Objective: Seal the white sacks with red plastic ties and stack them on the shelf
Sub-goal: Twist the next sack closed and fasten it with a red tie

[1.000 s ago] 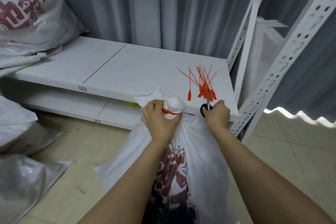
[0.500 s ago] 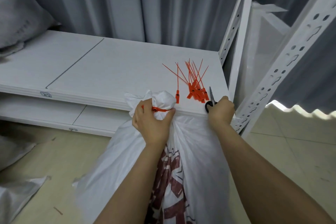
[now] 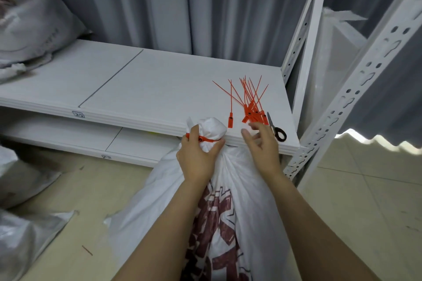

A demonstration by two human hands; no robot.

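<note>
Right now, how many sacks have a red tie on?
1: the sack the left hand holds, before the shelf. Other sacks hide their necks.

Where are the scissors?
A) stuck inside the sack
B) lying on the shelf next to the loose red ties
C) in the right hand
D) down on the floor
B: the scissors lie flat on the shelf, just right of the loose red ties, and the right hand beside them has spread fingers and holds nothing.
</note>
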